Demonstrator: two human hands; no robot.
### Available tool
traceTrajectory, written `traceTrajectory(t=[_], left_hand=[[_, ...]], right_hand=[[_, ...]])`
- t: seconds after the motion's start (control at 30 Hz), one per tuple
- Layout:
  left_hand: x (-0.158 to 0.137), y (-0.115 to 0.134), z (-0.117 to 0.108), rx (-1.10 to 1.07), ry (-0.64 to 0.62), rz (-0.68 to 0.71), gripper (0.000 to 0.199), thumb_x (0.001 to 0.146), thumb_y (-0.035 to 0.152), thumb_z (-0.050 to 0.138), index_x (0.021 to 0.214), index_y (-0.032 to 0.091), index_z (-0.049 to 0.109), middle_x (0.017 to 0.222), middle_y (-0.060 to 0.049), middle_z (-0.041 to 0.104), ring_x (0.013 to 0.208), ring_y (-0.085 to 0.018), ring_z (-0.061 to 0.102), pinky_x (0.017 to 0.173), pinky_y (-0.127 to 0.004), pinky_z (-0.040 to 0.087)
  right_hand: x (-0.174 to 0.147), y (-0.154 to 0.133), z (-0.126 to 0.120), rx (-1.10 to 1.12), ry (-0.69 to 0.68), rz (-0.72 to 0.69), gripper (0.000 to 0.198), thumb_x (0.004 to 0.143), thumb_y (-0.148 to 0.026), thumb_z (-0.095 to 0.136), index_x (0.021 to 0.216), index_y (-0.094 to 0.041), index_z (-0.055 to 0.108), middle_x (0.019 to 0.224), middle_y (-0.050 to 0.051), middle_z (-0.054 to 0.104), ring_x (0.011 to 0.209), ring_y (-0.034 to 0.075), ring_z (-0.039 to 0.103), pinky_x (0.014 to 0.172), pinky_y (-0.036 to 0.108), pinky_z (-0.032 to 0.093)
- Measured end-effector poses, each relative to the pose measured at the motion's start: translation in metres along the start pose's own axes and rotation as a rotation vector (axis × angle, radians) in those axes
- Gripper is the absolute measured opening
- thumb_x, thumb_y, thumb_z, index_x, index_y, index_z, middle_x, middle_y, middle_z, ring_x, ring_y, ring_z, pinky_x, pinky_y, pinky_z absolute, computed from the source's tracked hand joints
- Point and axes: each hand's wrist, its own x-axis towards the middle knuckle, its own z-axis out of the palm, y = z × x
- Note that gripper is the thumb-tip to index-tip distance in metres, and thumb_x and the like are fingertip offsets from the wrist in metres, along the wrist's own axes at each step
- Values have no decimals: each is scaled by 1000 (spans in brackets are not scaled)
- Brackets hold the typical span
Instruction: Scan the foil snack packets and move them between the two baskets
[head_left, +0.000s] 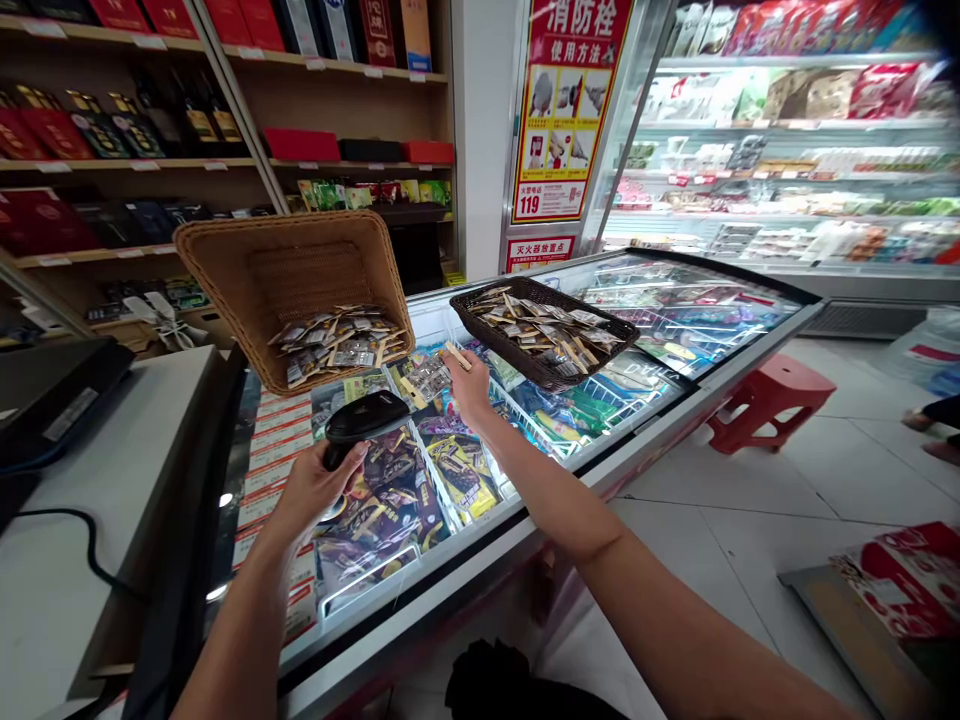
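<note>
My left hand [321,487] is wrapped round the handle of a black handheld barcode scanner [367,414], whose head points right. Between the fingers of my right hand [469,382] is a small flat packet [427,379], clear with pale yellowish ends, held just in front of the scanner. Behind the scanner, a tan wicker basket [289,258] tilts towards me with a heap of similar packets [341,340] in it. Beyond my right hand, a dark brown woven basket [504,352] holds more such packets [541,326]. Both baskets rest on the glass-topped freezer [525,508].
Bagged frozen goods [390,480] lie under the freezer's glass. At the left stands a counter [112,500] with a black device [64,400] and cable. A red stool [780,395] and a red carton [900,580] are on the right-hand floor. Shelves [225,160] line the back.
</note>
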Motion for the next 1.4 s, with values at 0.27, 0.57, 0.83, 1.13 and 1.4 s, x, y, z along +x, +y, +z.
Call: traceTrajectory(t=[0.27, 0.57, 0.83, 1.13, 1.4], left_hand=[[-4, 14, 0, -3, 18, -36, 50, 66, 67, 84, 67, 23, 59, 49, 2, 55, 44, -11, 43, 42, -23, 31], [7, -6, -7, -82, 310, -17, 53, 70, 72, 81, 70, 22, 65, 54, 1, 59, 47, -14, 48, 44, -25, 36], [7, 3, -22, -224, 484, -69, 57, 64, 74, 86, 72, 22, 64, 58, 1, 63, 48, -14, 50, 44, -27, 40], [14, -20, -31, -189, 654, -102, 63, 65, 85, 78, 74, 24, 64, 55, 0, 63, 47, -18, 56, 43, -30, 44], [10, -26, -31, -179, 651, -89, 63, 72, 86, 73, 76, 24, 62, 57, 0, 64, 47, -19, 58, 44, -31, 45]], right_hand=[[5, 5, 2, 46, 35, 15, 32, 85, -50, 79, 79, -25, 60, 57, -9, 41, 54, 12, 39, 49, 26, 31], [54, 3, 16, 244, 179, 306, 17, 91, -21, 69, 82, -24, 55, 65, -5, 61, 51, 13, 60, 51, 25, 54], [133, -58, 39, 159, 309, 171, 17, 90, -7, 62, 93, -23, 57, 66, -7, 57, 61, 11, 64, 65, 21, 58], [75, 23, 172, -584, -307, -315, 16, 94, -17, 65, 102, -23, 78, 105, 6, 80, 104, 23, 74, 99, 35, 57], [66, 33, 255, -1095, -556, -698, 29, 100, -17, 63, 124, -21, 79, 147, 14, 68, 139, 32, 54, 115, 43, 45]])
